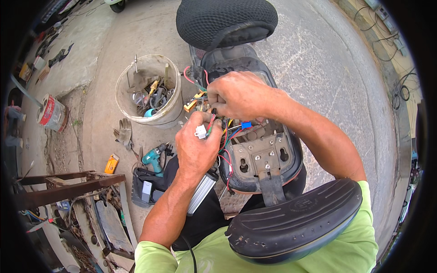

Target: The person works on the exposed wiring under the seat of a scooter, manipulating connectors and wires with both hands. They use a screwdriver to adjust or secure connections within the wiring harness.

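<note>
My left hand [198,146] grips a bunch of thin coloured wires [210,125], with a white plug connector [200,131] against its fingers. At the other end, a small black piece [214,111] touches the fingertips of my right hand [240,95]. The right fingers are curled, and what lies inside them is hidden. Both hands are over the opened rear body of a scooter [254,153]. More wires and a blue connector [245,125] lie in its cavity. Below my left forearm sits a finned aluminium box [202,194], partly covered.
The scooter's mesh-covered seat [227,24] is tilted up ahead; its black backrest [295,218] lies before my torso. Left stand a bucket of tools [121,85], a glove [123,132], a cordless drill [153,158], a yellow box [112,163] and a rusty metal frame [71,191].
</note>
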